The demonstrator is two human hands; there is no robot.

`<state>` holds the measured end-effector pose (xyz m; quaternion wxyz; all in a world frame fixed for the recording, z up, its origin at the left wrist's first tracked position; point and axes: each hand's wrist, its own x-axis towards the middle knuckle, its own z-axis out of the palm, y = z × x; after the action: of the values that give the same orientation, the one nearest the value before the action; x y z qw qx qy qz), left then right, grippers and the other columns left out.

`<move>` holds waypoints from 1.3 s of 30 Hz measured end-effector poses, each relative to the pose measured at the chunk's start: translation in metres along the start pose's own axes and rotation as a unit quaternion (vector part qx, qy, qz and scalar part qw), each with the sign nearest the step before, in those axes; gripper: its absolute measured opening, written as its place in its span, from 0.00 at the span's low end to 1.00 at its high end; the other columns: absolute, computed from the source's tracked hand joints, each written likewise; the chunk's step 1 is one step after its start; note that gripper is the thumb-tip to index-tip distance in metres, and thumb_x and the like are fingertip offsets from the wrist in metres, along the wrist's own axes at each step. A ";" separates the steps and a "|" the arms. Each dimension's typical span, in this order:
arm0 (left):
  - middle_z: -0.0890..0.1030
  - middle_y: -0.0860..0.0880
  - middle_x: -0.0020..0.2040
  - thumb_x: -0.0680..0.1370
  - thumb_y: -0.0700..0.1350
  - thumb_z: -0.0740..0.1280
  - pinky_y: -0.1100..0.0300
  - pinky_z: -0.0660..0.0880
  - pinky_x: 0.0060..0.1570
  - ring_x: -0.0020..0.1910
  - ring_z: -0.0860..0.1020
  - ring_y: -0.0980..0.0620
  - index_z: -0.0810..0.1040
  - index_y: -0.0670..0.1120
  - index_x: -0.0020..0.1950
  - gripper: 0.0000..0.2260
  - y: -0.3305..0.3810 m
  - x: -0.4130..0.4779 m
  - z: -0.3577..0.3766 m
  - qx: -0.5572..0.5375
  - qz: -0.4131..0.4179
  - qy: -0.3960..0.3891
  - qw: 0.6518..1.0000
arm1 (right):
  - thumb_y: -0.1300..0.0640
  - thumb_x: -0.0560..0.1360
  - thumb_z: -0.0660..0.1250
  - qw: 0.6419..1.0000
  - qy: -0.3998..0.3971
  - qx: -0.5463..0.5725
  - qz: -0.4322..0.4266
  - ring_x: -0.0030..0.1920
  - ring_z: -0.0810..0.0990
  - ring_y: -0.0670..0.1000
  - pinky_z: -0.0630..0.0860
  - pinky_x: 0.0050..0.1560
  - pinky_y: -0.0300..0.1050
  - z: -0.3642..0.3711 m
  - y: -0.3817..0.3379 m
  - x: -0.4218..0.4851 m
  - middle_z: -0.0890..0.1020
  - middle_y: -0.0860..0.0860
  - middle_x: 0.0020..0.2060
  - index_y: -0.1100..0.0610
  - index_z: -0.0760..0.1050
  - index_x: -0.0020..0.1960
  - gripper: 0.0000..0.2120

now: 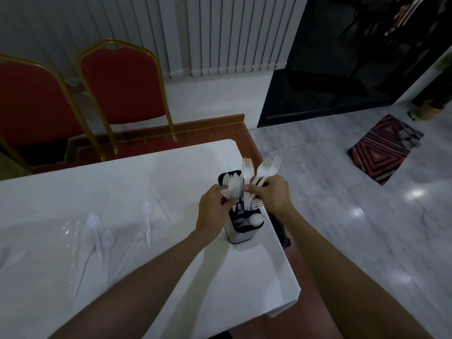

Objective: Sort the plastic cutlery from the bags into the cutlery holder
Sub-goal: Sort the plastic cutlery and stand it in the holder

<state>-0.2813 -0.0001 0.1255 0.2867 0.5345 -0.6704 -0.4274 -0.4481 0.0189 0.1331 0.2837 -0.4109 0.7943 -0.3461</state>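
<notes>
Head view: the cutlery holder (pixel 241 232), a dark-topped metal box, stands just right of the frame's centre, near the right edge of the white table (pixel 171 165). Both hands meet above its opening. The left hand (pixel 215 207) grips a small bundle of white cutlery (pixel 233 185), whose kind is hard to tell. The right hand (pixel 272 194) pinches several white forks (pixel 265 168) by their handles, tines fanned towards the top of the frame. A spoon bowl shows inside the holder's near compartment. Clear spoons (pixel 94 222) and a crumpled clear bag (pixel 69 231) lie at lower left. Two red chairs (pixel 122 77) stand at upper left, and a striped rug (pixel 384 149) lies on the floor at right.
</notes>
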 end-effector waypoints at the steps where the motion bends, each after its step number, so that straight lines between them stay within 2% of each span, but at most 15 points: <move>1: 0.81 0.45 0.45 0.73 0.42 0.73 0.56 0.77 0.43 0.42 0.80 0.48 0.76 0.44 0.48 0.08 -0.001 -0.001 0.000 0.009 0.005 -0.003 1.000 | 0.49 0.63 0.80 1.000 -0.020 -0.011 -0.013 0.28 0.80 0.52 0.73 0.29 0.47 0.000 0.005 -0.001 0.83 0.58 0.30 0.66 0.80 0.35 0.20; 3: 0.79 0.45 0.46 0.73 0.40 0.72 0.58 0.75 0.43 0.44 0.79 0.47 0.77 0.44 0.50 0.08 -0.002 -0.004 0.002 0.019 0.022 -0.009 1.000 | 0.49 0.62 0.81 0.997 -0.061 -0.036 -0.031 0.29 0.80 0.53 0.75 0.31 0.48 0.001 0.015 -0.003 0.83 0.56 0.31 0.63 0.81 0.34 0.18; 5: 0.77 0.48 0.45 0.74 0.40 0.71 0.61 0.72 0.42 0.45 0.77 0.48 0.79 0.42 0.52 0.08 -0.002 -0.006 0.004 0.040 0.048 -0.013 0.998 | 0.49 0.61 0.81 0.993 -0.090 -0.061 -0.051 0.34 0.83 0.57 0.79 0.36 0.53 0.002 0.022 -0.001 0.84 0.57 0.33 0.61 0.82 0.36 0.16; 7: 0.76 0.49 0.43 0.74 0.41 0.70 0.61 0.71 0.41 0.43 0.75 0.49 0.79 0.41 0.53 0.09 -0.001 -0.007 0.006 0.058 0.063 -0.010 0.996 | 0.52 0.61 0.81 0.987 -0.115 -0.089 -0.073 0.34 0.82 0.56 0.78 0.37 0.52 -0.001 0.019 0.000 0.84 0.57 0.34 0.62 0.82 0.37 0.15; 11: 0.81 0.48 0.43 0.74 0.43 0.70 0.57 0.76 0.39 0.40 0.77 0.50 0.77 0.45 0.52 0.09 -0.003 -0.009 0.013 0.076 0.071 -0.005 0.995 | 0.55 0.61 0.81 0.971 -0.169 -0.141 -0.097 0.34 0.80 0.53 0.76 0.36 0.47 -0.002 0.011 0.004 0.84 0.56 0.35 0.63 0.82 0.38 0.14; 16: 0.81 0.50 0.45 0.73 0.44 0.72 0.65 0.71 0.37 0.41 0.78 0.52 0.70 0.47 0.51 0.12 -0.005 -0.008 0.017 0.089 0.061 -0.031 0.994 | 0.58 0.63 0.79 0.963 -0.189 -0.169 -0.096 0.36 0.80 0.52 0.77 0.37 0.49 0.000 0.009 0.006 0.84 0.58 0.37 0.64 0.81 0.42 0.13; 20: 0.79 0.51 0.44 0.69 0.39 0.75 0.66 0.68 0.37 0.41 0.75 0.53 0.67 0.47 0.50 0.19 -0.003 -0.009 0.014 0.088 0.046 -0.053 0.994 | 0.57 0.63 0.79 0.949 -0.220 -0.186 -0.128 0.46 0.81 0.50 0.78 0.45 0.45 -0.005 0.003 0.004 0.84 0.52 0.45 0.58 0.80 0.53 0.20; 24: 0.79 0.50 0.48 0.67 0.38 0.76 0.63 0.72 0.41 0.44 0.76 0.53 0.69 0.45 0.55 0.22 -0.004 -0.009 0.011 0.087 0.047 -0.059 0.993 | 0.62 0.63 0.78 0.944 -0.245 -0.181 -0.125 0.49 0.79 0.46 0.75 0.45 0.32 -0.012 -0.001 0.003 0.80 0.47 0.50 0.54 0.77 0.61 0.27; 27: 0.77 0.48 0.50 0.68 0.37 0.75 0.57 0.76 0.45 0.47 0.77 0.49 0.69 0.45 0.57 0.22 -0.007 -0.010 0.008 0.089 0.052 -0.075 0.992 | 0.65 0.65 0.76 0.946 -0.261 -0.150 -0.120 0.56 0.79 0.46 0.77 0.56 0.36 -0.018 -0.001 -0.002 0.80 0.49 0.56 0.57 0.73 0.64 0.29; 31: 0.74 0.47 0.53 0.67 0.39 0.76 0.54 0.77 0.49 0.51 0.75 0.49 0.68 0.46 0.60 0.26 -0.018 -0.011 0.003 0.087 0.057 -0.099 0.990 | 0.61 0.67 0.75 0.940 -0.257 -0.173 -0.146 0.64 0.74 0.46 0.71 0.59 0.36 -0.023 -0.010 -0.015 0.76 0.49 0.64 0.56 0.69 0.70 0.33; 34: 0.71 0.49 0.58 0.69 0.43 0.74 0.58 0.73 0.55 0.56 0.72 0.51 0.66 0.48 0.66 0.29 -0.027 -0.014 -0.007 0.085 0.086 -0.110 0.987 | 0.57 0.68 0.73 0.947 -0.215 -0.161 -0.174 0.66 0.71 0.47 0.67 0.59 0.37 -0.021 -0.021 -0.026 0.73 0.49 0.67 0.53 0.67 0.71 0.33; 37: 0.68 0.48 0.64 0.73 0.42 0.70 0.61 0.67 0.61 0.63 0.68 0.51 0.63 0.47 0.70 0.28 -0.041 -0.020 -0.027 0.102 0.110 -0.112 0.982 | 0.58 0.68 0.71 0.948 -0.161 -0.136 -0.240 0.62 0.71 0.43 0.66 0.59 0.35 -0.008 -0.039 -0.036 0.75 0.50 0.64 0.55 0.70 0.69 0.29; 39: 0.67 0.49 0.67 0.75 0.43 0.67 0.65 0.63 0.62 0.65 0.66 0.53 0.62 0.47 0.71 0.26 -0.056 -0.024 -0.045 0.118 0.107 -0.088 0.983 | 0.57 0.69 0.70 0.941 -0.151 -0.129 -0.273 0.63 0.70 0.45 0.67 0.63 0.38 0.009 -0.053 -0.042 0.75 0.50 0.63 0.54 0.70 0.68 0.28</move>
<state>-0.2109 0.0072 0.0987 0.2055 0.4500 -0.7920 -0.3578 -0.3962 0.0292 0.1763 0.2396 -0.6928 0.6371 -0.2383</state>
